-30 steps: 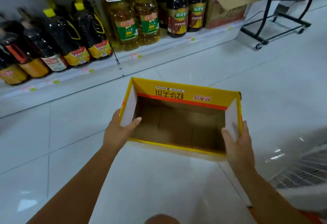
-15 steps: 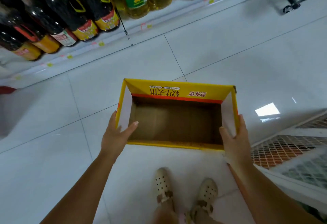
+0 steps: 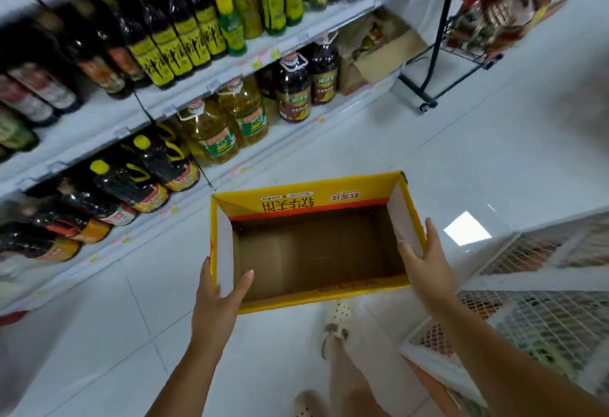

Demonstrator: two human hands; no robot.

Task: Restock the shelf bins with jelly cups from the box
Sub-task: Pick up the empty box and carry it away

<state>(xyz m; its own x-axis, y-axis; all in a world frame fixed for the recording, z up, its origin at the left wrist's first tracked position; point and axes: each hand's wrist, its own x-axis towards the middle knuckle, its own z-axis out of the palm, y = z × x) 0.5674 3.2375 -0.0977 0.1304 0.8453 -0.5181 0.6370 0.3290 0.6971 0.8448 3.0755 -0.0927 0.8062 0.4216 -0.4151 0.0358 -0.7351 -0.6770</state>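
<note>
- Yellow cardboard box [image 3: 296,200], held over the floor [image 3: 428,159], shows only its brown bottom.
- Left hand [image 3: 217,298] and right hand [image 3: 425,261] each grip an end wall, thumb inside.
- White mesh bins [image 3: 534,314] at right: contents blurred behind the wire.

Box [image 3: 296,200] turned, right end now farther forward.
</note>
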